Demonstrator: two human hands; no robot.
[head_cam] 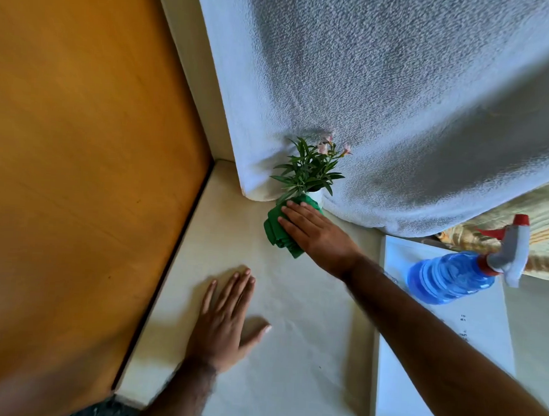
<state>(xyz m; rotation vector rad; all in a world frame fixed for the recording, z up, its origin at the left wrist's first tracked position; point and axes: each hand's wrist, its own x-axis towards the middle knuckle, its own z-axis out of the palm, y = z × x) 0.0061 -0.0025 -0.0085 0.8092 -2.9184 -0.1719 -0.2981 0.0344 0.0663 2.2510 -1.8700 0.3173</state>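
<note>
r hand [316, 238]: fingers flat, pressing green cloth [276, 231] by plant [310, 168]
l hand [226, 323]: flat on counter [306, 362], grasping nothing
progress: wiping at far corner; how much is left, can't tell

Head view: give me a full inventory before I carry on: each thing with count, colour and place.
Folded cloth: one, green, on the ledge beside the plant pot, under the right hand.
Small potted plant: one, green leaves with pink flowers, white pot, far end of the ledge against the curtain.
Plastic spray bottle: one, blue with a grey-and-red trigger, on the white board at right.
Flat board: one, white, right of the ledge.
Textured curtain: one, white, hanging behind the plant.
Ledge: one, cream, centre.
Wooden panel: one, orange-brown, left.
Right hand: fingers flat, pressing on the cloth.
Left hand: fingers spread, resting flat on the ledge.
</note>
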